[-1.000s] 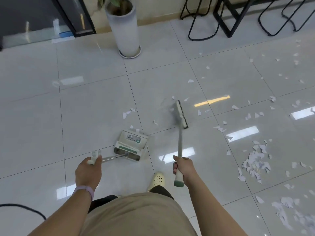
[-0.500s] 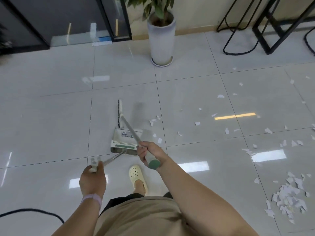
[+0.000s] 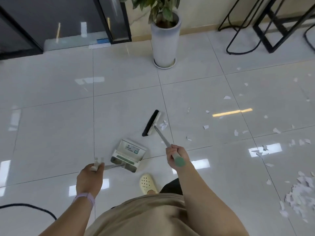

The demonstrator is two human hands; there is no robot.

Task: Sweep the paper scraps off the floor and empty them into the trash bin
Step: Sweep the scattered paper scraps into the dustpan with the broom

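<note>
Seen from above: the left hand (image 3: 90,178) grips the dustpan (image 3: 128,155) handle, its mouth facing one o'clock – ready to catch. The right hand (image 3: 176,157) grips the broom (image 3: 152,123), head beside paper scraps (image 3: 163,124); most lie at three to four o'clock.

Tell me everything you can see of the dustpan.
The dustpan is pale cream plastic with a green strip, a row of comb teeth and a label inside. It sits on the tiled floor, mouth turned away from the person. A thin metal handle runs back to the left hand, which grips its pale end. No scraps show inside.
</note>
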